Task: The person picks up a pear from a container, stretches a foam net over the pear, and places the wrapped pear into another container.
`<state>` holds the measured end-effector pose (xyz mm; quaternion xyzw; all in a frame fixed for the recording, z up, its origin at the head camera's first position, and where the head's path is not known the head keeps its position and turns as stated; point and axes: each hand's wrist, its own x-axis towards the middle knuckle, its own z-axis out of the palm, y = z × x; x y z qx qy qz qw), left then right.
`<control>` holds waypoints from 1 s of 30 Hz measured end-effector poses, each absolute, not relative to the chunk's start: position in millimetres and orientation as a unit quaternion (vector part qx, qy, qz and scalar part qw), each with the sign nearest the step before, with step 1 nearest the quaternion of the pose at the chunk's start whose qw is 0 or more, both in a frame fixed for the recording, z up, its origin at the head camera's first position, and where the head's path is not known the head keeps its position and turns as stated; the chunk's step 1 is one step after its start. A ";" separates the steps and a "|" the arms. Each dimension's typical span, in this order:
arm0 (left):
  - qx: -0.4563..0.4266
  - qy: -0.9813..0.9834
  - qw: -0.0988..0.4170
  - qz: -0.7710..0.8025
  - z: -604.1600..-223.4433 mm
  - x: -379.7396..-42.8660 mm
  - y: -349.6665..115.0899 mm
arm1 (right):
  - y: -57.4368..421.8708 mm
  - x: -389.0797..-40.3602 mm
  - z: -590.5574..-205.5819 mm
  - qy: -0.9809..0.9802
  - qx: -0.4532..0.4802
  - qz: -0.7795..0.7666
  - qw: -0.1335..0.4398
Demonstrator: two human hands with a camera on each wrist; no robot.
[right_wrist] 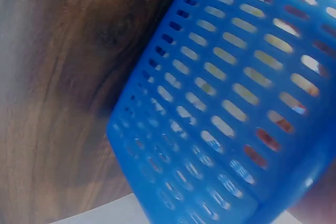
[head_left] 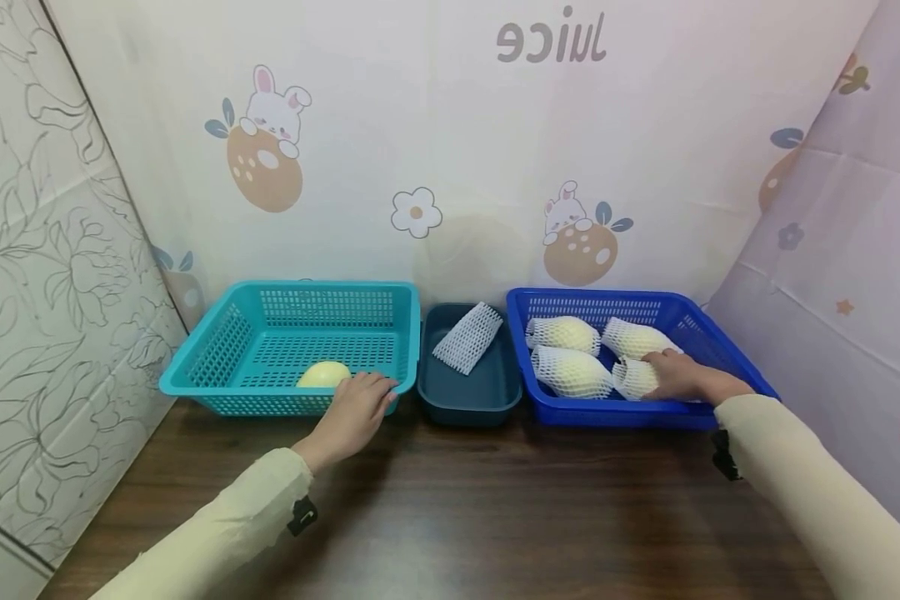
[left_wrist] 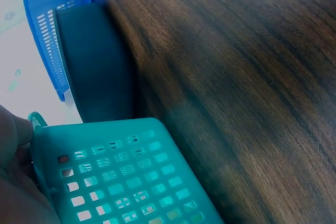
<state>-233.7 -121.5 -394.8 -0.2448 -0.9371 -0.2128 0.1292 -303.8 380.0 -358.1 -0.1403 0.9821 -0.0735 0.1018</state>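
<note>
In the head view my right hand [head_left: 681, 377] reaches over the front rim of the blue basket [head_left: 607, 417]. Its fingers grip the right end of an oval yellow fruit [head_left: 632, 379] in a white foam net. Several more net-wrapped fruits [head_left: 572, 372] lie around it. My left hand [head_left: 356, 410] rests on the front rim of the teal basket [head_left: 232, 392], near its right corner, with fingers over the edge. A bare pale yellow fruit [head_left: 324, 374] lies inside, just left of those fingers. The left wrist view shows the hand at the teal basket's rim [left_wrist: 39, 124].
Between the baskets stands a dark blue-green tray [head_left: 468, 400] holding a loose white foam net [head_left: 469, 337]. All three containers stand on a dark wooden table [head_left: 480, 508]. A printed cloth [head_left: 457, 150] hangs close behind them, with more cloth at both sides.
</note>
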 end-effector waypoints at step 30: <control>-0.231 -0.943 0.110 -0.213 -391.2 -232.3 -120.4 | 245.9 -236.2 -357.3 0.952 -0.266 -0.126 -0.080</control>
